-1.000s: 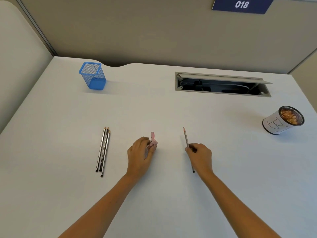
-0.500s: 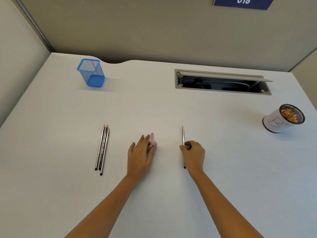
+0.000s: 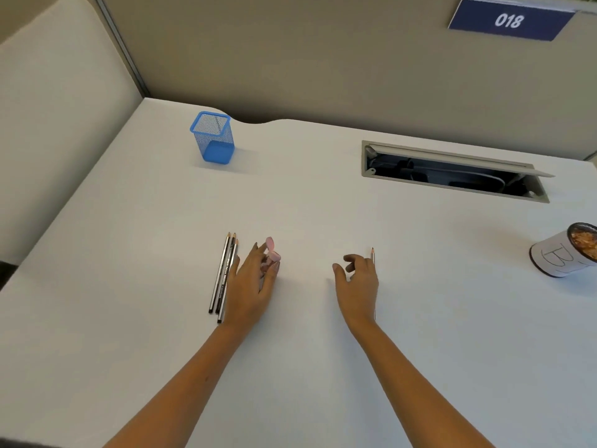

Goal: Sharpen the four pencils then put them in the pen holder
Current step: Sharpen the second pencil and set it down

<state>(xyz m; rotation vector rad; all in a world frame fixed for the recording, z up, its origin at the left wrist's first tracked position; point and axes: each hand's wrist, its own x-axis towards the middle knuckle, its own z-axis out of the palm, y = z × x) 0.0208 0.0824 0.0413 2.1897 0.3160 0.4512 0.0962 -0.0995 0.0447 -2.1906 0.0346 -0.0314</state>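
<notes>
Three dark pencils (image 3: 224,274) lie side by side on the white desk (image 3: 323,202), tips pointing away. My left hand (image 3: 253,286) rests just right of them, fingers closed over a pink sharpener (image 3: 272,252) whose lid stands open. My right hand (image 3: 357,284) hovers palm down with thumb and fingers spread, holding nothing. A fourth pencil (image 3: 372,253) lies under its right edge, so only the tip and a sliver of the back end show. The blue mesh pen holder (image 3: 213,137) stands empty at the back left.
A white-wrapped cup (image 3: 560,258) holding pencil shavings sits at the right edge. An open cable slot (image 3: 452,173) cuts into the desk at the back right. Beige partition walls close off the back and left, with a blue "018" sign (image 3: 508,20) up high.
My right hand has let go of the single pencil and opened, shifting to its left. My left hand has slid the sharpener left, up against the three pencils.
</notes>
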